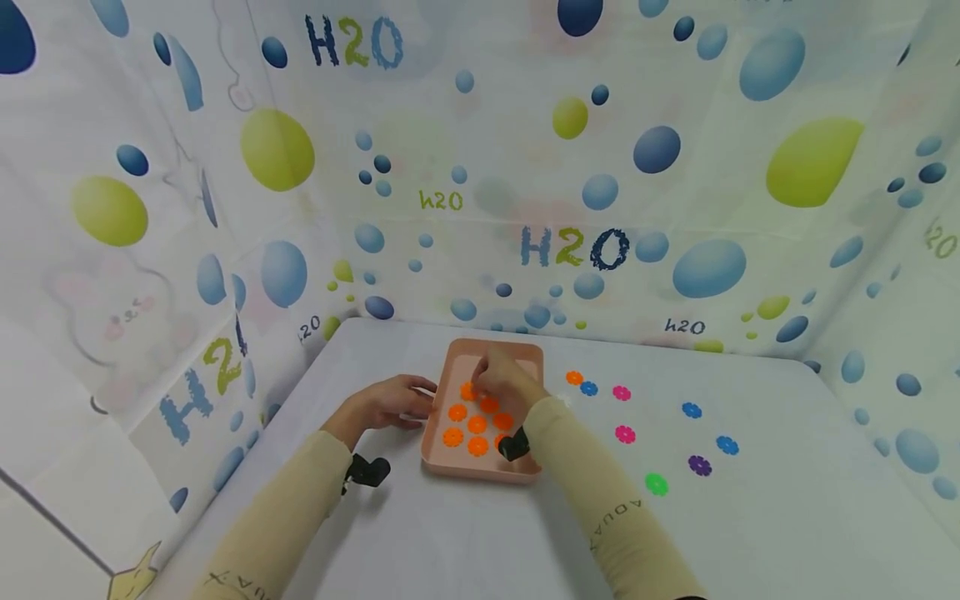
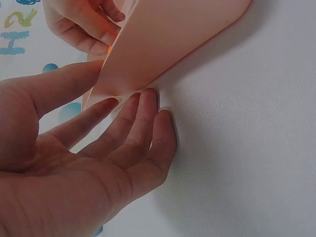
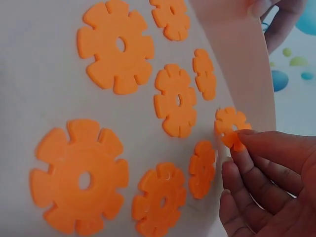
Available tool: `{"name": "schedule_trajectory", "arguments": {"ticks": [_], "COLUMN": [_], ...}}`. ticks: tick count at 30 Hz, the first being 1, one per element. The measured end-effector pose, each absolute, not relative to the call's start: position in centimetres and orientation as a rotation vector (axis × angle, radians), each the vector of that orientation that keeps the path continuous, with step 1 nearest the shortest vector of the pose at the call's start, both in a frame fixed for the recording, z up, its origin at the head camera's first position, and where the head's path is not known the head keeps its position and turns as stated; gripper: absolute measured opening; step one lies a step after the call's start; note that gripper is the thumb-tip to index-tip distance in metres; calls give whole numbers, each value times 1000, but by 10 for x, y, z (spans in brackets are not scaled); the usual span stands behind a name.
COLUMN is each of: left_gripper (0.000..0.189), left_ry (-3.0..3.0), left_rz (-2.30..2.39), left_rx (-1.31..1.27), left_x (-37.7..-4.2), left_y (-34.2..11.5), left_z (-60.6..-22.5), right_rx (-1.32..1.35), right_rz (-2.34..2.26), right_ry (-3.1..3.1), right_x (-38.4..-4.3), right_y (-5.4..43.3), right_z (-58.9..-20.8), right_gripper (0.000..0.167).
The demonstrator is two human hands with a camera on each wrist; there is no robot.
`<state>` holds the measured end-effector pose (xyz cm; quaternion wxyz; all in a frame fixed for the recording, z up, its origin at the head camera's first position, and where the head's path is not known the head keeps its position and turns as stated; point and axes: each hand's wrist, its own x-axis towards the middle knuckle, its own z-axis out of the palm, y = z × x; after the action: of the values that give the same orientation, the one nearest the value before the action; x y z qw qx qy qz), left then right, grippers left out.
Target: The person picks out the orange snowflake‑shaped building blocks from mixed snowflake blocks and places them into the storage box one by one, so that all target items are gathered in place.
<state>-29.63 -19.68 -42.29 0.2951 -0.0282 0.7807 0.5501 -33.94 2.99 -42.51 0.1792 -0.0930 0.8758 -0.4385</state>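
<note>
A shallow peach-coloured tray (image 1: 480,477) stands on the white table, with several orange notched plastic discs (image 1: 477,425) lying flat in it. My right hand (image 1: 506,379) is over the far part of the tray. Between thumb and forefinger it pinches one orange disc (image 3: 230,123), tilted up near the tray wall. My left hand (image 1: 393,402) holds the tray at its left side. In the left wrist view, the thumb (image 2: 69,84) reaches over the rim and the other fingertips (image 2: 148,101) rest against the outer wall, near the tabletop.
Right of the tray lie loose discs: an orange one (image 1: 574,377), several blue ones (image 1: 692,410), two pink ones (image 1: 625,434), a purple one (image 1: 700,465) and a green one (image 1: 657,484). A patterned curtain (image 1: 495,125) hangs behind the table (image 1: 795,483) and along its sides.
</note>
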Motion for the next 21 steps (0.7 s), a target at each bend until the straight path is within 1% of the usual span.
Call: {"name": "schedule_trajectory", "arguments": {"ticks": [6,16,21], "left_gripper": [56,56,56], "left_ry": [2074,2085,2077], "left_rz": [1457,1450,1450], "left_rx": [-63,-62,-47], "left_x": [-297,-297,-297], "left_y": [-196,-196,-197], "left_z": [-424,-423,-423], "right_rx": [-244,-229,-209], "right_rz": [-1177,-1107,-1065], "right_ry": [2496,2499,2508], "right_x": [-343,-350,-351], "right_y": [29,28,26], "right_z": [-429,-432,-433], "right_gripper": [10,9,12]}}
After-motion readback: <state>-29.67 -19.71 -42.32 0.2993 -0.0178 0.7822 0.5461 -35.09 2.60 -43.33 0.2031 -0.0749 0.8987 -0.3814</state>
